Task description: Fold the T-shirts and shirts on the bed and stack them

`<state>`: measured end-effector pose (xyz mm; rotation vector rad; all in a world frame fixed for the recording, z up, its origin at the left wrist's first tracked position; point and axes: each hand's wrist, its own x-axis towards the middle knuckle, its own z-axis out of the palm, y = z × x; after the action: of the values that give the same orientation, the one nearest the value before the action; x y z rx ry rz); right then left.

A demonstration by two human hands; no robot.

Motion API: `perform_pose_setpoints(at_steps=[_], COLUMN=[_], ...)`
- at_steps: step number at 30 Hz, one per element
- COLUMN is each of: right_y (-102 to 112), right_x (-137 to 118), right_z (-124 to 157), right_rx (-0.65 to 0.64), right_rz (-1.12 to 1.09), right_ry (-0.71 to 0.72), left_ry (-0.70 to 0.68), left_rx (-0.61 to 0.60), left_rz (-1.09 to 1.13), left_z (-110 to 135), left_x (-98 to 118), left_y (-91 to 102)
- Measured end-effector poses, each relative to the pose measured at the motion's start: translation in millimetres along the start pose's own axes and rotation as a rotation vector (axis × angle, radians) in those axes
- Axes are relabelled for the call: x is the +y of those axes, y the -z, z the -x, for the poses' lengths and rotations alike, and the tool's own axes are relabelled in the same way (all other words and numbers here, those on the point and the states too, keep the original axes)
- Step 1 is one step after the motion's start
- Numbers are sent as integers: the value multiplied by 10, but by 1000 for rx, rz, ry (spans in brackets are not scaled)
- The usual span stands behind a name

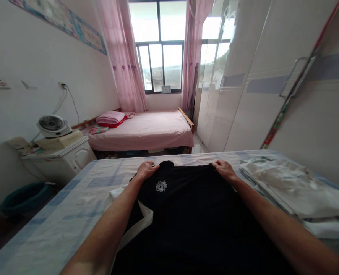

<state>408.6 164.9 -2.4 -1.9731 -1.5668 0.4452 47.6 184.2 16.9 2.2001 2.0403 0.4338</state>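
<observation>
A black garment [192,214] with a small white print near its upper left is spread in front of me over the bed. Its exact kind does not show. My left hand [146,170] is closed on the garment's far edge, left of a small raised fold. On the same edge farther right, my right hand [224,169] pinches the cloth, and the edge runs nearly straight between the two hands. A white band [142,221] curves along the garment's left side, beside my left forearm. Some white cloth shows beyond that forearm.
The garment lies on a bed with a blue and white checked sheet [80,214]. A pile of pale folded cloths [304,191] lies at right. Farther off are a pink bed [154,130], a cabinet bearing a fan [53,125], a teal bin [26,196] and wardrobes [255,76].
</observation>
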Motion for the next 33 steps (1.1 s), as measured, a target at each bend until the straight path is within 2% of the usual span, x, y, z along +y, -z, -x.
perform_pose_setpoints(at_steps=[4, 9, 11, 14, 17, 20, 23, 25, 29, 33], right_y=[21, -31, -105, -221, -255, -197, -132, -113, -107, -99], right_x=[22, -124, -198, -239, -171, -60, 14, 34, 45, 40], right_z=[37, -197, -313, -403, -365, -234, -77, 6, 81, 99], right_rx=[20, 142, 178, 156, 120, 104, 56, 27, -11, -31], right_rz=[-136, -112, -70, -19, 33, 114, 188, 228, 288, 305], right_ry=[13, 21, 14, -17, -46, -53, -24, 3, 22, 59], left_ry=[-12, 31, 32, 51, 23, -173, -395, -470, -422, -399], left_rx=[92, 543, 594, 484, 395, 330, 170, 55, -114, -131], left_rz=[41, 73, 3, -147, -233, -227, -182, -159, -116, -100], left_z=[-15, -56, -87, -108, -66, 39, 163, 231, 283, 274], left_x=[37, -7, -44, -93, -64, 89, 283, 361, 356, 314], left_y=[58, 159, 96, -59, -154, -153, -189, -285, -527, -597])
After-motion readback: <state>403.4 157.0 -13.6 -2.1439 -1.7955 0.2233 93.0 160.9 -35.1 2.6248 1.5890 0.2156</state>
